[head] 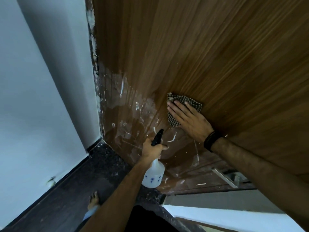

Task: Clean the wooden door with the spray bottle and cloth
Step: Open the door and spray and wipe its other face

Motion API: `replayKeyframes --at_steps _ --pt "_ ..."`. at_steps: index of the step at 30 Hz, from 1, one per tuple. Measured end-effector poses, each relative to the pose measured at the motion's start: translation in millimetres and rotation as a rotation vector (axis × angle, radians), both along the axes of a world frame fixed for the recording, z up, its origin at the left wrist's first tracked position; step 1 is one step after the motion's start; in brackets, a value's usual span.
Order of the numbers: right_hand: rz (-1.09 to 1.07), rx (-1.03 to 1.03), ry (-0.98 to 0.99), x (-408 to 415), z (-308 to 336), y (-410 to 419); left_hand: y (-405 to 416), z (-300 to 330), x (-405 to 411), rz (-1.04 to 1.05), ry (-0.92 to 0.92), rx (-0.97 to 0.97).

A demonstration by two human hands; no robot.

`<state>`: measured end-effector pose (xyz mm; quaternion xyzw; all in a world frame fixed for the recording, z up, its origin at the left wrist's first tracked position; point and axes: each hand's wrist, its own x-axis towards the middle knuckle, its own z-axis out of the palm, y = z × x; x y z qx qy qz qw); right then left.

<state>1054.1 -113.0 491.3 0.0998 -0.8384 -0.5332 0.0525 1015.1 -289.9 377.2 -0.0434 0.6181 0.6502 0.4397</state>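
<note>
Brown wood grain fills most of the head view: the wooden door [209,56] rises in front of the person, its streaked veneer running up and to the right. The lower left part of the door is marked with pale smears and white flecks, and it glistens as if wet, though blur makes the exact edges of the wet patch hard to trace. Along the door's left edge runs a chipped, paint-spattered frame [94,64], and beside that stands a pale grey-blue wall [33,81]. At the foot of the wall lies a dark speckled floor [75,190] with a dark skirting strip.

The right hand [189,121] lies flat with straight fingers, pressing a checked cloth [184,102] against the door; the hand hides the cloth's middle, and only its top and left corners show. A dark band [212,140] circles that wrist.

The left hand [153,149] is curled round the neck of a translucent white spray bottle [153,175], with its black nozzle [157,137] pointing up toward the door just below the cloth. The bottle carries small blue marks too small to read.

A bare foot [93,199] shows on the floor at the lower left, partly cut off by the forearm. At the lower right, a pale metal bar [224,177] sits near the door's bottom edge, partly hidden behind the right arm.
</note>
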Motion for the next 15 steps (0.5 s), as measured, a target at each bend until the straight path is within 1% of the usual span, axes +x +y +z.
replayKeyframes --at_steps 2,6,9,11,13,15 --pt "0.021 0.018 -0.034 0 -8 0 -2 -1 -6 0.004 -0.017 0.014" --pt "0.049 0.131 -0.231 13 -31 8 -8 -9 -21 -0.015 -0.027 0.045" --pt "0.032 0.154 -0.276 -6 -30 4 -14 -12 -35 -0.009 -0.052 0.029" --pt "0.016 0.115 -0.208 -30 -19 -7 -16 -12 -44 -0.002 -0.06 0.033" --pt "0.013 0.02 -0.074 -58 -8 -19 -18 -10 -51 0.007 -0.054 0.014" --pt "0.003 -0.072 0.007 -77 1 -28 -18 -9 -57 0.012 -0.046 0.004"
